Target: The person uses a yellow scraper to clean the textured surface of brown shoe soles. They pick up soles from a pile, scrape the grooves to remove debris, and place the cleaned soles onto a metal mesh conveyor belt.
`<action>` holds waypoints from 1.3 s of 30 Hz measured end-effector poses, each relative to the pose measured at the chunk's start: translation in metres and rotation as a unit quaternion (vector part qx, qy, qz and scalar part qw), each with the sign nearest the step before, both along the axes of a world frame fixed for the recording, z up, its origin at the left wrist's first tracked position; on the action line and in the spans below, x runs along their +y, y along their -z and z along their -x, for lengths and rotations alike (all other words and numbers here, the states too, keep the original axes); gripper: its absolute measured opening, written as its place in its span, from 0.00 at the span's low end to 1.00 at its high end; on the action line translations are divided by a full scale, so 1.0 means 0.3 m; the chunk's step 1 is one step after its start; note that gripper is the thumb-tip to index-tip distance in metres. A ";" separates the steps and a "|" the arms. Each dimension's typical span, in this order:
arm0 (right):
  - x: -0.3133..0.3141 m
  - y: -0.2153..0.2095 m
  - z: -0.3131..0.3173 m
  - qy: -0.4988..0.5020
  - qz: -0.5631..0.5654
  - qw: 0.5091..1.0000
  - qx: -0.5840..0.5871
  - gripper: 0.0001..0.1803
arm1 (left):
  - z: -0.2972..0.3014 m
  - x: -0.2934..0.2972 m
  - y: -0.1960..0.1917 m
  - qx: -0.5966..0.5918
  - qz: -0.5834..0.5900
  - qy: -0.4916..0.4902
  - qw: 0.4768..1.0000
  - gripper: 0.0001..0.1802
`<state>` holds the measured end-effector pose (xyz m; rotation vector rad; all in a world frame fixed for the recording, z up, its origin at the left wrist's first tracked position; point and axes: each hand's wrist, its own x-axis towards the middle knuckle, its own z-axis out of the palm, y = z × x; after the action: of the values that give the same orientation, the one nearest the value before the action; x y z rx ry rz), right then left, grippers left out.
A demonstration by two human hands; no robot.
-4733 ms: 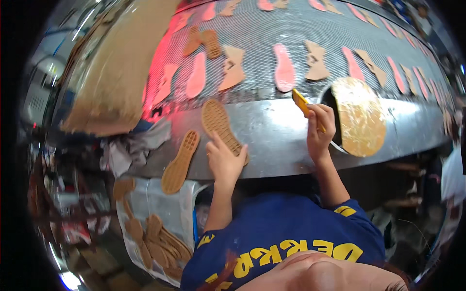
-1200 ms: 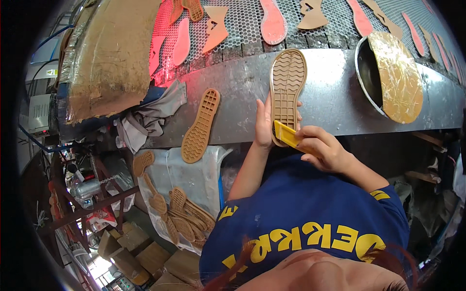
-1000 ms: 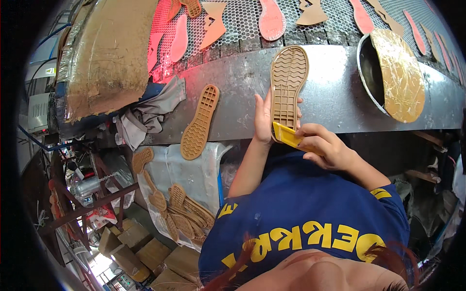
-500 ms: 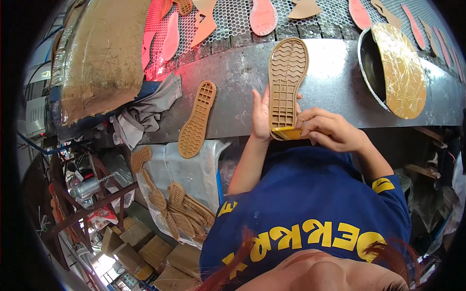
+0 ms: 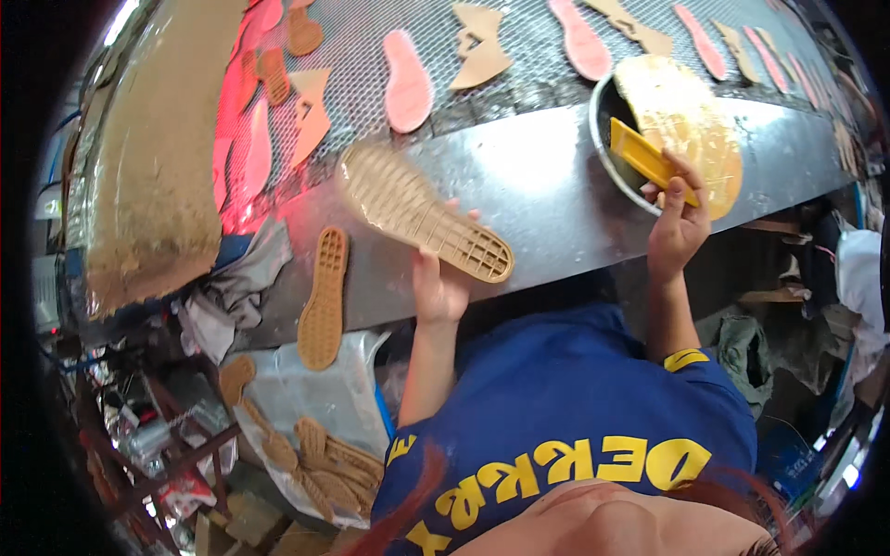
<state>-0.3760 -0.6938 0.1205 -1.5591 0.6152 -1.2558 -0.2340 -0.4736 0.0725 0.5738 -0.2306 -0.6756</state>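
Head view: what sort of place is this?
Most likely a shoe-making workshop: the left hand holds a tan shoe sole, and pink insole-shaped pieces lie in rows on a mesh surface.

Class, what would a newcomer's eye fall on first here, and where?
Probably the tan, ridged shoe sole in the left hand, near centre. Next, the flat yellow tool in the right hand, seen against the round metal pot. Beyond, pink sole-shaped pieces lie on the grey mesh surface.
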 end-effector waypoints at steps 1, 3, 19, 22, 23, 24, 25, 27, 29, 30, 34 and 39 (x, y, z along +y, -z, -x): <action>0.002 -0.014 0.006 0.018 0.024 0.999 0.037 0.11 | 0.000 0.010 0.016 -0.006 -0.011 -0.006 1.000 0.31; -0.033 -0.022 0.015 0.034 0.182 0.973 0.138 0.09 | 0.001 0.020 0.059 -0.019 -0.037 -0.020 0.999 0.38; -0.046 0.011 0.000 -0.054 0.067 0.996 0.035 0.10 | 0.061 -0.033 0.026 -0.291 -0.196 -0.112 0.930 0.42; -0.018 -0.007 -0.025 -0.054 0.033 0.997 -0.034 0.11 | 0.062 -0.035 0.025 -0.334 -0.216 -0.110 0.911 0.42; 0.007 -0.015 -0.037 -0.079 -0.014 0.995 -0.061 0.12 | 0.064 -0.036 0.025 -0.337 -0.219 -0.112 0.909 0.42; 0.016 -0.006 -0.041 -0.086 0.050 0.995 -0.030 0.12 | 0.066 -0.040 0.024 -0.340 -0.222 -0.114 0.907 0.41; 0.023 0.010 -0.045 -0.093 0.114 0.989 0.001 0.12 | 0.069 -0.043 0.023 -0.343 -0.225 -0.115 0.905 0.41; 0.060 0.018 -0.046 -0.139 0.161 0.975 0.059 0.13 | 0.071 -0.048 0.023 -0.347 -0.226 -0.115 0.903 0.40; 0.112 0.042 -0.045 -0.181 0.148 0.970 0.068 0.12 | 0.071 -0.052 0.024 -0.351 -0.222 -0.114 0.902 0.40; 0.130 0.044 -0.045 -0.190 0.163 0.965 0.081 0.13 | 0.069 -0.050 0.021 -0.361 -0.236 -0.105 0.896 0.41; 0.171 0.066 -0.051 -0.203 0.151 0.963 0.094 0.12 | 0.082 -0.050 0.016 -0.368 -0.243 -0.105 0.891 0.40; 0.217 0.061 -0.039 -0.223 0.201 0.950 0.090 0.16 | 0.091 -0.062 0.005 -0.377 -0.251 -0.097 0.886 0.36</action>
<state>-0.3643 -0.6287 0.1021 -2.0291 0.0953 -0.9311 -0.2613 -0.4921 0.0709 1.3377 -0.7279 -0.2784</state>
